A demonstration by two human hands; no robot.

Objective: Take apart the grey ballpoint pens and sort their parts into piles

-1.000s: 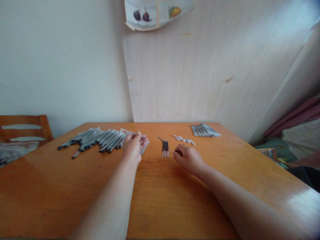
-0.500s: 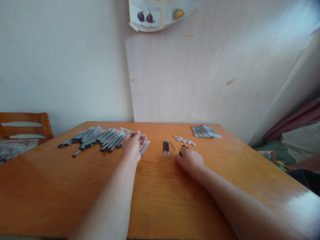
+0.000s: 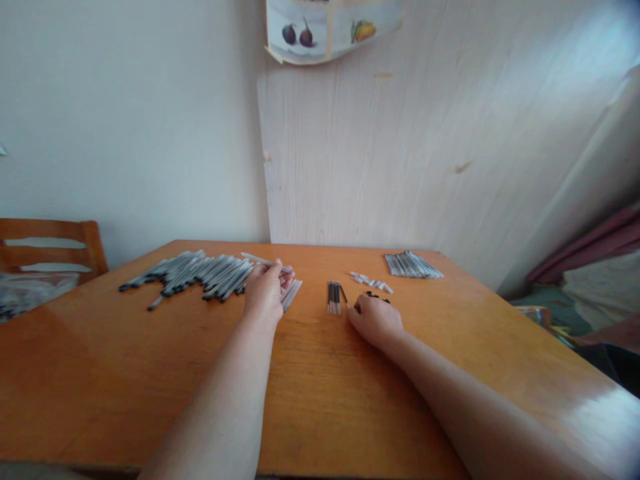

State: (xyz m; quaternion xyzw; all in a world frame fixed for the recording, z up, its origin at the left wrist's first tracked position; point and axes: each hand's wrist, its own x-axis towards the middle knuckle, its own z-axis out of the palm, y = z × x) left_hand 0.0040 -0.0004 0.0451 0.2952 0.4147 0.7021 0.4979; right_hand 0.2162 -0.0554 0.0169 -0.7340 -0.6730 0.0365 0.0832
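Note:
My left hand (image 3: 263,293) is closed around a clear pen barrel (image 3: 254,258), which points up to the left out of the fingers. Beside and partly under that hand lie more clear barrels (image 3: 293,295). My right hand (image 3: 375,319) rests low on the table, its fingertips pinching the lower end of a thin dark pen refill (image 3: 343,292). The refill slants toward a neat row of black-inked refills (image 3: 333,298). Small black pieces (image 3: 373,294) lie just beyond the right knuckles, partly hidden. Short white pieces (image 3: 370,281) are scattered behind them.
A large heap of black-tipped pens (image 3: 200,275) spreads over the left side of the wooden table (image 3: 320,400). Another row of pens (image 3: 413,265) lies at the back right. A wooden chair (image 3: 50,243) stands to the left, and a wall rises behind the table.
My right hand has shifted slightly left, bringing the refill closer to the row of refills. My left hand still holds the barrel in about the same place. The view has moved slightly.

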